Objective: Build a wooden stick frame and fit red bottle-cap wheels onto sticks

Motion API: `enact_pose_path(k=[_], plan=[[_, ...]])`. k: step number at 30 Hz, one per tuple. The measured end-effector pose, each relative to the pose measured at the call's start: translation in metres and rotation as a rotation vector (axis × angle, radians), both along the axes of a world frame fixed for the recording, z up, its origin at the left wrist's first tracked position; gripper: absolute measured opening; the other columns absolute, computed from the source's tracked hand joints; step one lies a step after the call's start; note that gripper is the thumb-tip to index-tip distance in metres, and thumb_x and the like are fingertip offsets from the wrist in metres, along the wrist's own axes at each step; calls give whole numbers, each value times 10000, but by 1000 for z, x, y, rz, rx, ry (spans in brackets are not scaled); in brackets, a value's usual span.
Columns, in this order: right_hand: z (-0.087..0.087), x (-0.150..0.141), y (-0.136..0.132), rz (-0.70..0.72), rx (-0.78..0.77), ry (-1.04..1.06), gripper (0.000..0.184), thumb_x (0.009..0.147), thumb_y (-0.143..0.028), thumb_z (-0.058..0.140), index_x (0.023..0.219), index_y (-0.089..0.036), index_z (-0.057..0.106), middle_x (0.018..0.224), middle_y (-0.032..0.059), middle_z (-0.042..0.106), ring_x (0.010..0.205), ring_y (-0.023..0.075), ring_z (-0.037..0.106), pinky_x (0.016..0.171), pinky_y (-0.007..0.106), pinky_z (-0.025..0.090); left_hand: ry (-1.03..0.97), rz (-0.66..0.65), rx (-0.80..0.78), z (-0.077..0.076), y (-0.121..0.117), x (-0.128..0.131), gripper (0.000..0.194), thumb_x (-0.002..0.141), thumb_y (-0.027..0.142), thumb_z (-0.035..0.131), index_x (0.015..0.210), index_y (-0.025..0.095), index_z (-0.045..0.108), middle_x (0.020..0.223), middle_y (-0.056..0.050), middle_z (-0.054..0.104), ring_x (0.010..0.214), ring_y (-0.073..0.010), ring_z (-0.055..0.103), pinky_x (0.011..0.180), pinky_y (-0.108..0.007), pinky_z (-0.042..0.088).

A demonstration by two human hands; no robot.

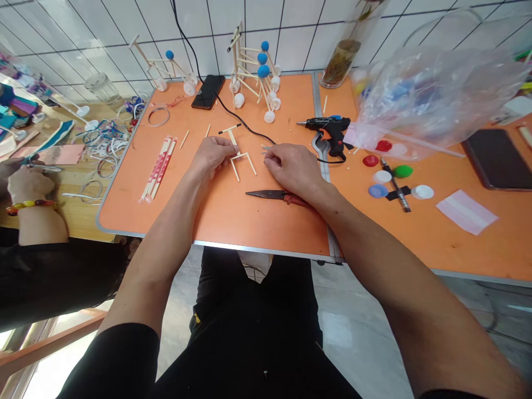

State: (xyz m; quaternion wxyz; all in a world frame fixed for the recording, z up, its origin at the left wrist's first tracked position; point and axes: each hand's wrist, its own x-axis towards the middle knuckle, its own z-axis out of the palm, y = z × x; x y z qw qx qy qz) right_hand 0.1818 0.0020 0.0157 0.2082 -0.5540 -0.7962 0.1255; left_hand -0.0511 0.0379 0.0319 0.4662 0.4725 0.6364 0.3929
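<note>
The small pale wooden-stick frame (241, 156) is on the orange tabletop (220, 216), between the person's two hands. The left forearm reaches forward, and the left hand (213, 157) pinches the frame narrowly between thumb and fingers. The right hand (293, 169) comes in from the opposite side, palm down with curled fingers, over the reddish handles of the dark-nosed metal pliers (266, 194); whether it grips anything, I cannot tell. The frame shows two splayed legs, a crosspiece and a dark-tipped bar at its far end.
</note>
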Motion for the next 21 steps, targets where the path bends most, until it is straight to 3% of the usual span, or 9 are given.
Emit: enact_pose_path(k=[5,10,17,21], plan=[[-2,-2,2,-28,-55,212,151,1041,-218,717,1003,-227,863,1008,78,885,956,303,783,826,401,486,-11,-19,16,4,-4,6,138,812,111,817,695,173,779,609,13,698,451,-67,450,474,-255,267],[-1,-4,2,-77,-76,313,99,1019,-249,787,1004,-216,879,968,66,872,930,289,783,810,393,493,-26,-35,23,10,-9,14,205,826,85,816,655,173,745,534,34,604,460,-75,457,478,-259,253],[-3,-3,2,-81,-67,348,85,1004,-285,805,950,-233,846,921,52,847,891,277,762,813,399,513,-62,-50,37,11,-10,15,236,844,70,811,648,178,738,555,33,625,462,-64,474,462,-237,246],[-4,-4,3,-74,-72,491,81,1016,-302,803,967,-240,821,935,37,841,875,248,746,847,397,552,-114,-85,45,10,-12,17,235,873,81,820,674,180,744,629,12,695,461,-57,480,448,-233,252]])
